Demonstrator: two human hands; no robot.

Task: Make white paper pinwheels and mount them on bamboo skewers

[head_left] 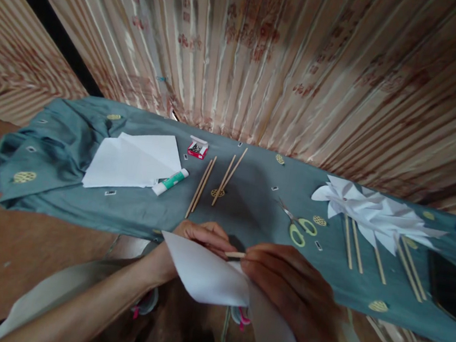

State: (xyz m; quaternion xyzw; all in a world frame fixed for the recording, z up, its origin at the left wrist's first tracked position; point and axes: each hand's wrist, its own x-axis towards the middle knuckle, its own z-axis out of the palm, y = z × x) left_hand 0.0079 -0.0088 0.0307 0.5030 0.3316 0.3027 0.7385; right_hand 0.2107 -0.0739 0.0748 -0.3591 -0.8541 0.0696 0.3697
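Near the table's front edge, my left hand (204,237) and my right hand (292,288) are close together, both with curled fingers. Between their fingertips shows a short length of wooden stick (235,255); both hands pinch it, and its remainder is hidden. Curved white paper (211,276) flares out below the stick, partly in front of my left hand, with another flap hanging beneath my right hand. How the paper joins the stick is hidden by my fingers. Beyond my hands lie several loose wooden sticks (200,187), and green-handled scissors (298,228) rest with blades partly apart.
On the blue-green cloth (247,217), a stack of white paper (134,160), a glue stick (170,181) and a small red box (198,148) are at left. Several paper pinwheels (380,210) on sticks and a dark phone (451,287) lie at right. A patterned curtain (257,59) hangs behind.
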